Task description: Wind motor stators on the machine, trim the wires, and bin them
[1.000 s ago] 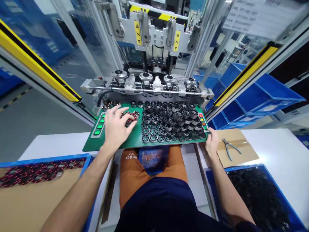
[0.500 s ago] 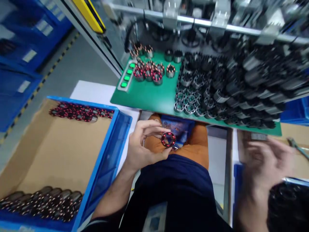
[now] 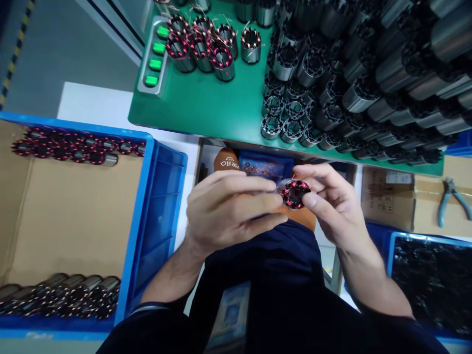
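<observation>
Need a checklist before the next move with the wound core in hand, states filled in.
1. Right hand grip on wound core: ok, held between thumb and fingers.
2. Left hand off the core: cannot tell, fingertips right at it.
3. Wire ends tucked: not ok, a thin red strand sticks up.
4. Pliers within sight: ok, lying on the cardboard.
5. Four green buttons uncovered: ok, neither hand on them.

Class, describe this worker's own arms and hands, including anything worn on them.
The left hand and right hand are bare, without gloves, as are the forearms up to dark sleeves. A pale band edges the left sleeve.
</observation>
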